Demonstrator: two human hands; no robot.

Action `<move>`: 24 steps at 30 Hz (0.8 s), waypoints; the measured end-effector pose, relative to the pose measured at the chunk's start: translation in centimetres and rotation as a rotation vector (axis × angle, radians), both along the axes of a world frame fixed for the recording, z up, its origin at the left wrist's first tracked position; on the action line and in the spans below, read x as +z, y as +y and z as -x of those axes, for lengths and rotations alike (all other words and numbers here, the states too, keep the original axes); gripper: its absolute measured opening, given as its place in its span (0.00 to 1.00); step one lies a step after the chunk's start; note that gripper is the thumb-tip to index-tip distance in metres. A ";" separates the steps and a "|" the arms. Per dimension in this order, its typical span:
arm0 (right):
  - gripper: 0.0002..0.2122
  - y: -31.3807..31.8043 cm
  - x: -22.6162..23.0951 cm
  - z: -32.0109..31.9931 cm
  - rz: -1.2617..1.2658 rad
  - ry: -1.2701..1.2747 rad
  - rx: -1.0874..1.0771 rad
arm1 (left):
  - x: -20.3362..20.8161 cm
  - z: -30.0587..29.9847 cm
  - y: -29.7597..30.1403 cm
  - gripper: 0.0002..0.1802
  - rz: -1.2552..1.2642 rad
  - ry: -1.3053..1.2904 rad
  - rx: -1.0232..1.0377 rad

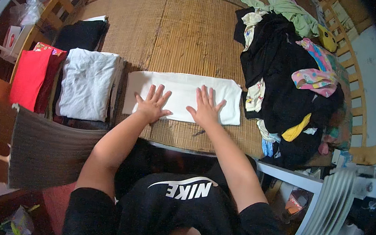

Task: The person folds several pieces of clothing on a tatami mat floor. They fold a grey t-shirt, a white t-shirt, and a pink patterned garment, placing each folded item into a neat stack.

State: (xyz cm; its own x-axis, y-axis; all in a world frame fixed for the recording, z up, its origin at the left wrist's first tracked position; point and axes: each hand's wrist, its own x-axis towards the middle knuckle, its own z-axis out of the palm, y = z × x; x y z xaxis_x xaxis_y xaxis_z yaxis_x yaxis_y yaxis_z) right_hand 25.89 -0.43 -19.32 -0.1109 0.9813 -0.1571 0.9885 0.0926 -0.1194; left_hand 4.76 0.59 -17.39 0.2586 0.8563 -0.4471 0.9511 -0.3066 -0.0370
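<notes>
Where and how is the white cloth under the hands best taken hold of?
Perhaps by both short ends of the white cloth, left hand from the left, right hand from the right, sliding under the edge: it lies flat as a long strip across the woven mat, and the spread hands leave those ends uncovered.

Both arms (118, 142) up from the bottom, left hand (151, 107) and right hand (206, 111) palms-down mid-frame, fingers (159, 93) splayed pretty wide.

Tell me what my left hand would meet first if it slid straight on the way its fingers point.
Your left hand lies on the folded white cloth, so that comes first; past its far edge, only the woven mat seems to lie ahead, though depth is hard to judge.
</notes>
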 end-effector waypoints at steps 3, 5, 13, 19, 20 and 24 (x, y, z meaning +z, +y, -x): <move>0.37 -1.1 0.3 -1.8 0.051 -0.059 -0.070 | 0.6 0.5 -0.6 0.41 0.024 0.054 -0.026; 0.38 -1.1 0.7 -2.8 0.051 -0.071 -0.108 | 0.0 1.9 -0.9 0.42 0.060 0.035 0.033; 0.41 -1.0 0.4 -6.9 0.180 0.071 -0.453 | -1.5 6.9 0.3 0.30 -0.154 -0.377 0.774; 0.30 1.6 0.2 -1.6 -0.069 -0.039 0.010 | -2.9 7.6 1.7 0.23 -0.151 -0.418 0.880; 0.30 2.5 -0.7 -0.4 -0.043 0.012 0.065 | -3.0 7.2 2.0 0.22 -0.142 -0.440 0.912; 0.30 4.5 -1.3 4.1 0.099 0.083 0.113 | -5.2 7.1 3.8 0.25 0.007 -0.411 0.953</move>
